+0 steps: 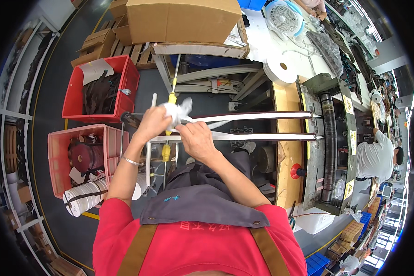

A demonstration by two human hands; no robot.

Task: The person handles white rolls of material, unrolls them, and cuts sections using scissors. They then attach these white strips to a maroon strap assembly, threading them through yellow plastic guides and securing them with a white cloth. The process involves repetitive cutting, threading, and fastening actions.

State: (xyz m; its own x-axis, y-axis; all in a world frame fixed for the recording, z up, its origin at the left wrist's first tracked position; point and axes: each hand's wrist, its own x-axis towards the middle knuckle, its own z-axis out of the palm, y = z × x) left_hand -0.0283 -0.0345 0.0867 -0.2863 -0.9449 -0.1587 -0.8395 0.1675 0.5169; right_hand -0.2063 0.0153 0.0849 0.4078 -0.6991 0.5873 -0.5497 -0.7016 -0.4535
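Your left hand [152, 123] grips a bunched white cloth [177, 112]. Your right hand [196, 139] is closed on the nearer of two white strips [253, 136] running right to the machine [329, 142].

A pink crate [60, 158] is being seen just below the red crate [76, 94]; a white fan [284, 17] is being kept far right of it.

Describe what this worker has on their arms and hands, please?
Both hands, left hand and right hand, are bare, no gloves. A thin silver bangle circles the left wrist. Short red sleeves end near the shoulders, leaving the forearms uncovered.
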